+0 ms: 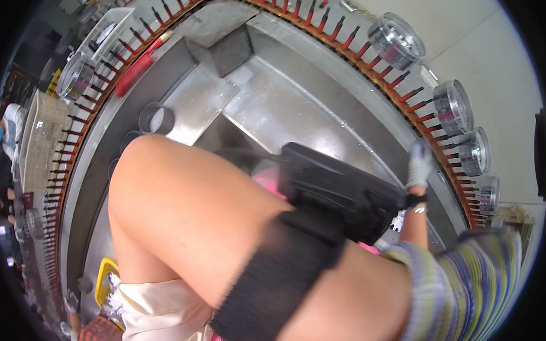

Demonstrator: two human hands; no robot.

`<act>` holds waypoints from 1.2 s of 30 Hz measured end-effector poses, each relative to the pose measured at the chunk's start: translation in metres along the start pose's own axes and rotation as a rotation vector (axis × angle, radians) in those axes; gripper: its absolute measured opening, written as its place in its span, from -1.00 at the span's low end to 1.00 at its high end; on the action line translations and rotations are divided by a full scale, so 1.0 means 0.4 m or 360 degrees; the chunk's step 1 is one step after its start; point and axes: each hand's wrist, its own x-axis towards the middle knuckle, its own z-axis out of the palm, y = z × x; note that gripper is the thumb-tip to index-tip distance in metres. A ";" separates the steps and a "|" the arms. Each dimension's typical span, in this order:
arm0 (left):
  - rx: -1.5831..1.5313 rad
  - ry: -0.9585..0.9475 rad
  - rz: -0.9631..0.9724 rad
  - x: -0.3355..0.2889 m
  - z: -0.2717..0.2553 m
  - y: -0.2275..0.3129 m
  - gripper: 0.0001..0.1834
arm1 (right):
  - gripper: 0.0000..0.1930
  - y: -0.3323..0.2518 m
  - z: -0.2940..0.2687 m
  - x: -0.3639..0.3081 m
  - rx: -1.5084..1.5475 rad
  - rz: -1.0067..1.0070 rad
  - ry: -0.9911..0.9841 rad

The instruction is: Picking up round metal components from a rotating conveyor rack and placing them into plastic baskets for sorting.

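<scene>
My left arm, bare and very close, bends across the middle of the view. A wide black strap (pixel 280 278) circles it, with a black box-like device (pixel 340 189) beside the strap. Past the strap, striped knit cloth (pixel 463 281), seemingly the glove on my left hand, is smeared by motion, so its fingers cannot be made out. A small pale gloved hand (pixel 418 165) with a dark wristband reaches up beside the peg rail at the right. It appears to be my right hand, though its arm is partly covered. Its fingers are too blurred to read, and nothing shows in them.
A curved conveyor rail (pixel 375 71) with upright red-and-black pegs runs around a metal trough (pixel 307 103). Round clear containers (pixel 396 41) stand outside it at right. A beige basket (pixel 43 133) stands left, a yellow basket (pixel 102 281) lower left. Other people appear at far left.
</scene>
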 end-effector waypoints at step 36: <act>-0.0734 -0.0818 0.0494 0.647 0.558 0.167 -0.77 | -0.75 -0.029 -0.578 0.151 -0.0078 -0.0305 0.0734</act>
